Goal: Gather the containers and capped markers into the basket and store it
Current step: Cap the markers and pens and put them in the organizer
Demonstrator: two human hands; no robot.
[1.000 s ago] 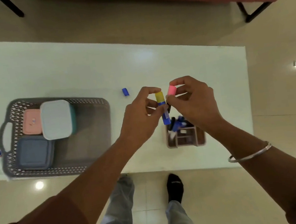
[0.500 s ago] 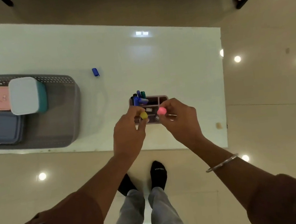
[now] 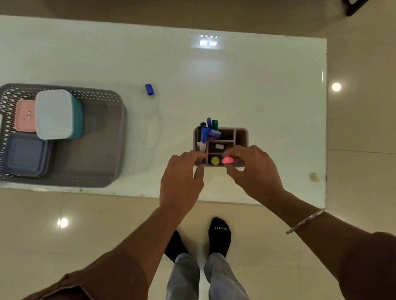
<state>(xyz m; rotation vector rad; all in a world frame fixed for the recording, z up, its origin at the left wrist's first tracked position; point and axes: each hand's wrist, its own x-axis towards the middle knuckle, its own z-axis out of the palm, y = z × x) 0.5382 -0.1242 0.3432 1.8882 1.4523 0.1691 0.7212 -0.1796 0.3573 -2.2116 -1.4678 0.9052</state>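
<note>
Both markers have come down into the organiser on the desk; my left hand hangs loose, right hand pinches the pink-capped marker—I seat it upright, then release.

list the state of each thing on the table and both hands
basket: on the table, holds three lidded boxes
white-lidded box: shut, stacked on the others
pink box: shut
grey box: shut
blue cap: loose on the table
organizer: upright, markers inside
yellow-capped marker: standing in the organizer
pink-capped marker: pinched by right hand
left hand: touching the organizer
</note>
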